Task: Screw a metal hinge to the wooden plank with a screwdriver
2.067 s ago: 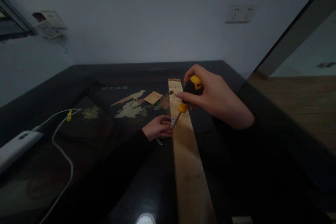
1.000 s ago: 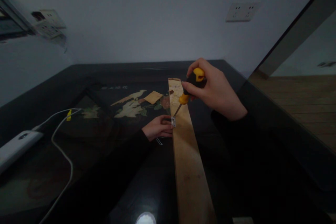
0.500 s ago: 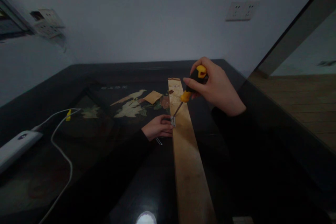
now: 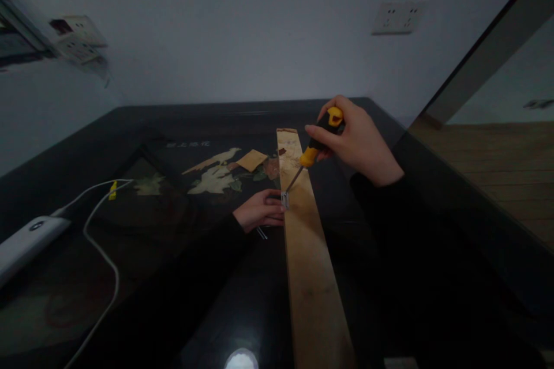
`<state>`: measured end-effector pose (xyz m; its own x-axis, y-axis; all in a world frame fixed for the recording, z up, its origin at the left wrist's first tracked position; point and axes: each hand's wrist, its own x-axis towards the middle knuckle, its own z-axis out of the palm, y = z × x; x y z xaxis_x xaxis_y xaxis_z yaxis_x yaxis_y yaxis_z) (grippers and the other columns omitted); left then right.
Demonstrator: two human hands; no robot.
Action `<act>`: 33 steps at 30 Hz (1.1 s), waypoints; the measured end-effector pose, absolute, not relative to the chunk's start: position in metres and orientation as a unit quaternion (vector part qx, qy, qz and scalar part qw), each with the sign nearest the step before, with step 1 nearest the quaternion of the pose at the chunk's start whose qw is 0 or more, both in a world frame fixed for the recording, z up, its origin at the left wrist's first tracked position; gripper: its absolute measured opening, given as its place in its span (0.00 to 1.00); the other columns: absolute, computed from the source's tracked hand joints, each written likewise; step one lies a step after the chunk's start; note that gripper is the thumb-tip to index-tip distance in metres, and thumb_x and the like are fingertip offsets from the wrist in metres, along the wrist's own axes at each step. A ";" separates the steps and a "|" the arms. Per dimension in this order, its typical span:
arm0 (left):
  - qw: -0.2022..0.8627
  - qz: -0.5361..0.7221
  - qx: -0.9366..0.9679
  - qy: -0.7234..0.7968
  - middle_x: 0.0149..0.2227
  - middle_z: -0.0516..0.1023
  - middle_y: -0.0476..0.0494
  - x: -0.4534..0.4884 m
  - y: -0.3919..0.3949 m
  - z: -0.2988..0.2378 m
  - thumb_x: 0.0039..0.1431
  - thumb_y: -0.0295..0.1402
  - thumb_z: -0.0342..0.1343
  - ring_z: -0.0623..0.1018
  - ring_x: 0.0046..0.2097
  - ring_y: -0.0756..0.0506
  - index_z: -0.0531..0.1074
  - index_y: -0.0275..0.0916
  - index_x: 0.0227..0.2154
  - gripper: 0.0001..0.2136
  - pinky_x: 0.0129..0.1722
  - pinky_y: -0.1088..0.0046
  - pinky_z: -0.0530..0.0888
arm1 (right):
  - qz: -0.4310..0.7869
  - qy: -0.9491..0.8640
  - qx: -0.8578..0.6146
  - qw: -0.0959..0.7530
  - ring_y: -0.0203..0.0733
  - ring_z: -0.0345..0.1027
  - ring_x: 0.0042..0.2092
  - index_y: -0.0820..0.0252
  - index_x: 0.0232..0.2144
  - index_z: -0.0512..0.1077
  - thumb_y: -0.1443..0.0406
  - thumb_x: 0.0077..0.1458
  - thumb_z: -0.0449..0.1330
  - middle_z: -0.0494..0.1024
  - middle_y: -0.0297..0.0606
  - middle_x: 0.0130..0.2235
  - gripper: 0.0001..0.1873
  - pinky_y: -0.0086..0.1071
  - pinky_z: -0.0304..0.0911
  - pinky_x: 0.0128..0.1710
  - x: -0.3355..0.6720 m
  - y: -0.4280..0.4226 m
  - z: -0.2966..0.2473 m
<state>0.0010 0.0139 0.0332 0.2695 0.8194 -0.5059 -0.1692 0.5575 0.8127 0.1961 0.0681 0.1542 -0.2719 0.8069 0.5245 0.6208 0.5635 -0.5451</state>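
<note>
A long wooden plank (image 4: 309, 253) lies lengthwise on the dark tabletop. At its left edge sits a small silver metal hinge (image 4: 284, 200), pinched against the wood by the fingers of my left hand (image 4: 259, 210). My right hand (image 4: 357, 141) is closed around the yellow-and-black handle of a screwdriver (image 4: 318, 137). Its shaft slants down to the left, and the tip meets the upper part of the hinge. Whether a screw sits under the tip is too small to tell. Beside my left hand lie thin metal rods (image 4: 262, 233), partly hidden by it.
Beyond my left hand, a square tan piece (image 4: 252, 160) rests on the table's floral picture. A white power bank (image 4: 32, 245) with a white cable (image 4: 113, 265) and yellow tag (image 4: 113, 190) lies at left. The wall behind carries sockets (image 4: 398, 18).
The screwdriver handle has swung slightly to the right with my right hand, while its tip stays at the hinge. My left hand and the plank hold still.
</note>
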 end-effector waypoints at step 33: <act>0.723 0.340 0.329 0.503 0.32 0.75 0.46 0.002 0.014 0.034 0.47 0.19 0.63 0.80 0.30 0.48 0.64 0.34 0.44 0.21 0.42 0.60 0.77 | 0.008 -0.866 -0.384 0.320 0.41 0.66 0.36 0.57 0.35 0.73 0.58 0.57 0.55 0.74 0.38 0.35 0.11 0.33 0.57 0.35 0.197 0.033 0.185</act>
